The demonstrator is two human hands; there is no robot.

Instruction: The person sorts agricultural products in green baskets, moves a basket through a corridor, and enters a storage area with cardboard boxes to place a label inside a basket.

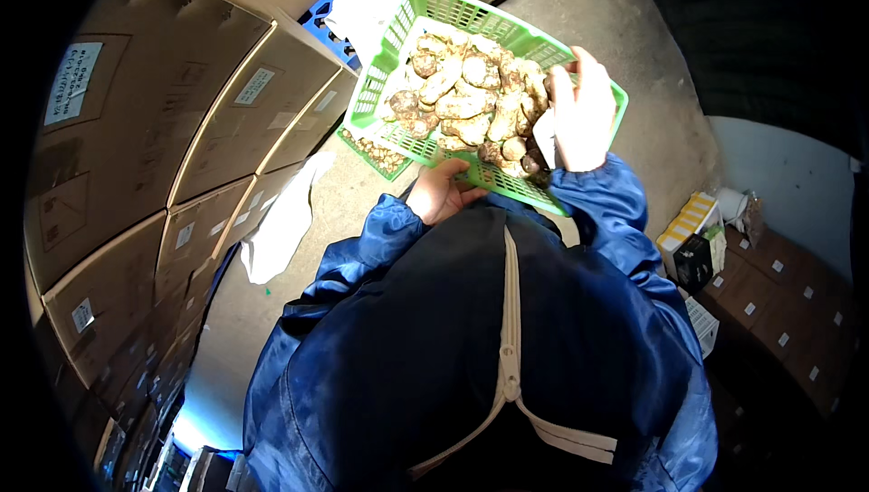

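Note:
A green plastic basket [485, 6] is held up in front of my body, at a slant across the view. Inside it lies a heap of whole, thick-stemmed mushrooms [465, 103], pale with brown round caps. On the near rim is my left hand [445, 192], thumb on top and fingers curled beneath. My right hand [585, 112] grips the basket's right end, its fingers reaching the far corner and hiding part of the rim. A small white piece [545, 135] shows beside my right palm; what it is I cannot tell.
Stacked cardboard boxes [204, 125] wall the left side. On the floor sit a second green basket [380, 156] of small pieces and a white sheet [288, 220]. A blue crate [330, 20] is behind. Right stand brown boxes [760, 288] and a yellow-striped box [689, 220].

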